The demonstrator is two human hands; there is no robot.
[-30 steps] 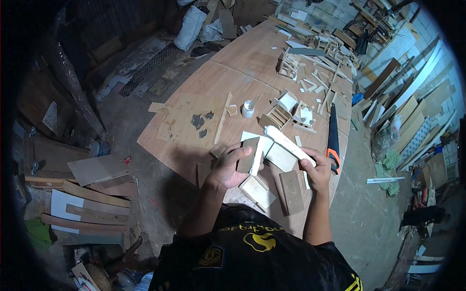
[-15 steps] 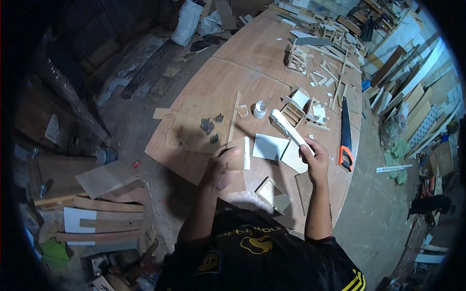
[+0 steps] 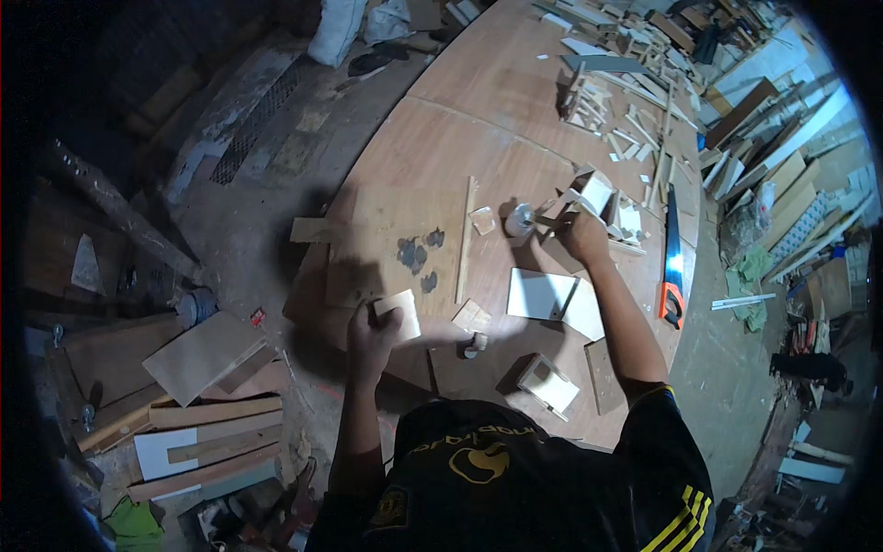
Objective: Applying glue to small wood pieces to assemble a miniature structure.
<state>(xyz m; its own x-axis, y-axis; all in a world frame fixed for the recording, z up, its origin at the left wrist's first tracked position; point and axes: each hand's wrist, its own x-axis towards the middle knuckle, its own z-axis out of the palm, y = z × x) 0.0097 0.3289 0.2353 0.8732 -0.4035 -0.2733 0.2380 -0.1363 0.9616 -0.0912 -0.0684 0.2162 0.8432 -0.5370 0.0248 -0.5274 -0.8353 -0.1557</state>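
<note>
My left hand [image 3: 370, 339] is closed around a small flat wooden block [image 3: 399, 315], held over the near left part of the table. Reaching forward, my right hand [image 3: 583, 237] has its fingers closed on a thin stick [image 3: 550, 223] that leads to a small whitish jar [image 3: 519, 221]. Whether the stick's end is a brush is too small to tell. Just beyond this hand stand small wooden box-like pieces [image 3: 598, 191], partly hidden by it. A wooden piece [image 3: 472, 316] and a small whitish object [image 3: 475, 345] lie between my arms.
White-faced panels [image 3: 541, 293] and a small wooden frame [image 3: 549, 385] lie near me on the table. A handsaw [image 3: 672, 267] rests along the right edge. A stained board [image 3: 368, 258] lies left, beside a thin strip [image 3: 466, 239]. Wood scraps [image 3: 635, 55] crowd the far end.
My right hand has moved forward to the jar's stick, and the long whitish piece it held is no longer visible in it. My left hand has drawn left and nearer with the block.
</note>
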